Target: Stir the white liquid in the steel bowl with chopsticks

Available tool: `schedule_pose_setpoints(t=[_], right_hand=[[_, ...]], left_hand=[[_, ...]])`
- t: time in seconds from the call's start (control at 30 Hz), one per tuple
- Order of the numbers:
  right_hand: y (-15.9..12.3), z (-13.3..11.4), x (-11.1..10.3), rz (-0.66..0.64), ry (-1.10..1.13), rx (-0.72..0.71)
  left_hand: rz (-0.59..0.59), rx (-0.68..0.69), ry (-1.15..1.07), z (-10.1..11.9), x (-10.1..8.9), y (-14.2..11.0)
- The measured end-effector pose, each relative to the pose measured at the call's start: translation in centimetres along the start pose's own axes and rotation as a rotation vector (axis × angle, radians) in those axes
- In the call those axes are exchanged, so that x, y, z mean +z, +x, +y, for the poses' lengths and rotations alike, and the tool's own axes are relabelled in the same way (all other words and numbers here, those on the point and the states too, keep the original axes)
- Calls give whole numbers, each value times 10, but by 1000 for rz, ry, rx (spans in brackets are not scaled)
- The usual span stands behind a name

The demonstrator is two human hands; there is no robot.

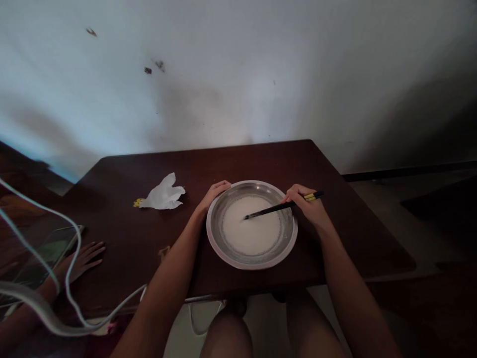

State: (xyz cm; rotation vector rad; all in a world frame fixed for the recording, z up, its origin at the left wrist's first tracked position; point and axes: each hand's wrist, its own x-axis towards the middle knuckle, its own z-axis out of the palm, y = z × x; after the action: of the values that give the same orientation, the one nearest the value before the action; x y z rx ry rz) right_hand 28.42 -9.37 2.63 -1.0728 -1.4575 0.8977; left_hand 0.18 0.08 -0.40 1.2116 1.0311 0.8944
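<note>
A round steel bowl [286, 241] stands on the dark wooden table [346, 223] right in front of me, filled with a white liquid [251, 231]. My left hand [212, 195] grips the bowl's far left rim, fingers curled over the edge. My right hand [306, 203] is closed on black chopsticks [278, 208] with yellow-banded ends. Their tips dip into the white liquid near the bowl's middle.
A crumpled white plastic bag [163, 195] lies on the table left of the bowl. Another person's hand [82, 258] rests flat on the table's near left corner, beside white cables [70, 278] and a phone-like object [52, 246]. A pale wall stands behind the table.
</note>
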Motion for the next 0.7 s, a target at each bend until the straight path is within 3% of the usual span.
schedule_pose_setpoints(t=[0.07,0.2,0.37,0.5,0.63,0.7], right_hand=[[0,0,0,42,1,-17],[0,0,0,-31,8,-1],[0,0,0,40,-10,-39],[0,-1,1,-30,-18,-16],[-1,-2,1,32,-18,-30],[-1,-2,1,-23,9,-22]], left_hand=[[-6,3,0,0,0,0],[2,5,1,-1,0,0],[-13,0,16,-1,-1,0],[-11,9,50,-2,-2,1],[-8,3,50,-2,-2,1],[-10,4,46,-1,-1,1]])
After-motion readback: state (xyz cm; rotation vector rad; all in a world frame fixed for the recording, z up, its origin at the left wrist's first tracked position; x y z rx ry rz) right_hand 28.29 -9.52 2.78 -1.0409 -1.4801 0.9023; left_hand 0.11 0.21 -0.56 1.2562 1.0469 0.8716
